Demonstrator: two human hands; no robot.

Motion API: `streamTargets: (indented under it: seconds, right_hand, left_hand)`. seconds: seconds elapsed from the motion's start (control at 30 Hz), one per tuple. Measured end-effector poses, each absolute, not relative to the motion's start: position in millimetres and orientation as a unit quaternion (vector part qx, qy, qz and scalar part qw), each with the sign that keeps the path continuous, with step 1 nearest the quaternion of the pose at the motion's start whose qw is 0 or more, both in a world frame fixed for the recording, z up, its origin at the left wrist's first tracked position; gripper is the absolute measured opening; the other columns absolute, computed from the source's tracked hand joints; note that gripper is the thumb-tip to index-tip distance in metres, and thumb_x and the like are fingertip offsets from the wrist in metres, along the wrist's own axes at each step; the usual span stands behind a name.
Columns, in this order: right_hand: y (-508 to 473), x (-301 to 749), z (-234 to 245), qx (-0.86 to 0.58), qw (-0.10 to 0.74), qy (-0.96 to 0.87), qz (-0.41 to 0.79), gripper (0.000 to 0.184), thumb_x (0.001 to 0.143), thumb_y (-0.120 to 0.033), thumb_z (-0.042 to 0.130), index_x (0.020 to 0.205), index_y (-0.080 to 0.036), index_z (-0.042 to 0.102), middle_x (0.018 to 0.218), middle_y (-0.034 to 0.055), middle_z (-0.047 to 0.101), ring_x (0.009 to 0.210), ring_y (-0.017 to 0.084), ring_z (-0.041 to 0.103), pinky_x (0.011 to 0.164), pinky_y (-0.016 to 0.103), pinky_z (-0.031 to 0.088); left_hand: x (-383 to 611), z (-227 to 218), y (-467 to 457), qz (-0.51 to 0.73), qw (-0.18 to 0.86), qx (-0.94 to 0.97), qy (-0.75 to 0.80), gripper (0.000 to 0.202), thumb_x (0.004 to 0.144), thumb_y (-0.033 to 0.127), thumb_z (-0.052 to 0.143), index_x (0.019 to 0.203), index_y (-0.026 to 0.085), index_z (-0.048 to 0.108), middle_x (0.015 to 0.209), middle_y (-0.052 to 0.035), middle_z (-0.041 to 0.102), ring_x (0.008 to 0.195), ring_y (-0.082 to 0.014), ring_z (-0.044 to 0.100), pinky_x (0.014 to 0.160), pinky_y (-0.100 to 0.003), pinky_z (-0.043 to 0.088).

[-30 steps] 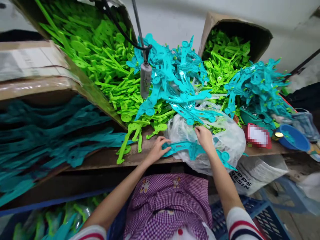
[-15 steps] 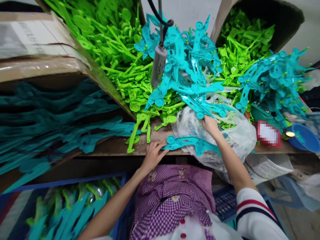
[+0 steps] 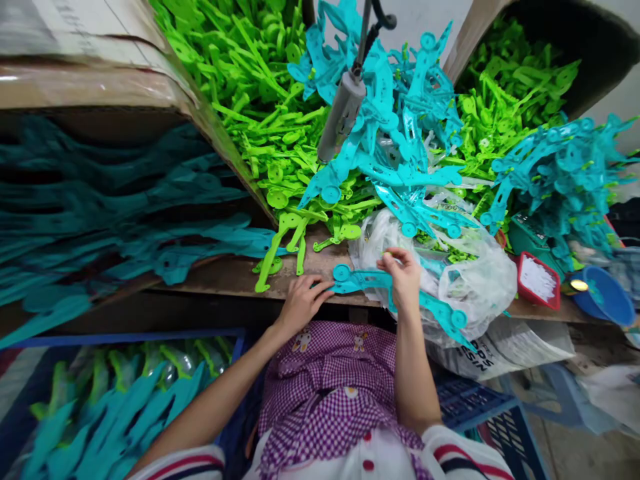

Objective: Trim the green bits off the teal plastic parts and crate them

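A long teal plastic part point(image 3: 370, 279) with round discs lies along the bench's front edge, its right end over a clear plastic bag point(image 3: 480, 287). My left hand point(image 3: 303, 300) grips the part's left tip between thumb and fingers. Above the part's middle is my right hand point(image 3: 404, 275), thumb and forefinger pinched together. A hint of green shows at its fingertips, but the piece is too small to make out. Small green pieces point(image 3: 457, 250) lie in the open bag behind that hand.
Heaped lime-green parts point(image 3: 280, 133) and tangled teal parts point(image 3: 395, 120) rise behind. A grey powered screwdriver point(image 3: 343, 115) hangs over them. At right stand a red tray point(image 3: 523, 293) of white pieces and a blue bowl point(image 3: 607, 297). A blue crate point(image 3: 240, 343) holds joined parts lower left.
My right hand has come back from the bag toward me and now pinches above the teal part. My left hand stays on its tip. The view has shifted slightly.
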State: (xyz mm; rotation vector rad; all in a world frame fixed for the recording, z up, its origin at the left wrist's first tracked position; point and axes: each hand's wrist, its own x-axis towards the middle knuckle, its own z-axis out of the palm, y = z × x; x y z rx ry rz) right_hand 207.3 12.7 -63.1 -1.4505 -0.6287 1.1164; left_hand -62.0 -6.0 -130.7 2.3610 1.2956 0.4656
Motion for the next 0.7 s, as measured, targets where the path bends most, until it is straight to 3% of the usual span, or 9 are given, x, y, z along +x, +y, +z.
streamTargets:
  seconds: [0.17,0.27,0.37,0.53,0.7]
  right_hand:
    - [30.0,154.3,-65.4,-0.542,0.521,-0.306,0.584,0.037,0.077,-0.049,0.074,0.094,-0.017,0.065,0.073,-0.0003,0.065,0.055,0.012,0.060,0.047,0.021,0.045]
    - [19.3,144.2,-83.6,-0.547,0.461,-0.327,0.617,0.036,0.078,-0.051,0.071,0.088,-0.017,0.064,0.067,-0.0014,0.063,0.050,0.010,0.054,0.045,0.021,0.041]
    - [2.2,141.4,-104.8,-0.563,0.421,-0.355,0.616,0.036,0.081,-0.052,0.068,0.086,-0.017,0.063,0.069,-0.0010,0.062,0.052,0.009,0.052,0.049,0.021,0.041]
    - [-7.0,139.9,-117.4,-0.585,0.382,-0.479,0.532,0.031,0.088,-0.045,0.064,0.102,-0.017,0.068,0.082,0.0023,0.068,0.067,0.014,0.060,0.065,0.025,0.048]
    - [-10.1,135.4,-113.8,-0.606,0.336,-0.571,0.440,0.022,0.093,-0.036,0.059,0.097,-0.017,0.072,0.094,0.0059,0.072,0.083,0.017,0.065,0.079,0.028,0.049]
  left_hand:
    - [-68.5,-137.3,-10.1,0.209,0.165,0.851,0.452,0.026,0.097,0.031,0.056,0.119,0.031,0.071,0.116,-0.0090,0.064,0.108,-0.0246,0.057,0.091,-0.041,0.043]
    - [-70.3,-139.8,-13.0,0.216,0.155,0.850,0.455,0.027,0.096,0.028,0.057,0.120,0.031,0.070,0.115,-0.0078,0.067,0.107,-0.0233,0.060,0.093,-0.042,0.042]
    - [-71.2,-139.9,-14.1,0.211,0.158,0.848,0.459,0.027,0.096,0.027,0.059,0.120,0.031,0.070,0.114,-0.0067,0.069,0.106,-0.0230,0.061,0.093,-0.042,0.042]
    - [-73.0,-142.8,-16.2,0.243,0.167,0.833,0.468,0.027,0.094,0.028,0.062,0.120,0.032,0.070,0.113,-0.0053,0.071,0.104,-0.0218,0.064,0.092,-0.041,0.045]
    - [-73.2,-147.0,-17.5,0.281,0.174,0.818,0.471,0.022,0.093,0.029,0.064,0.114,0.031,0.072,0.112,-0.0039,0.073,0.103,-0.0200,0.066,0.091,-0.038,0.047]
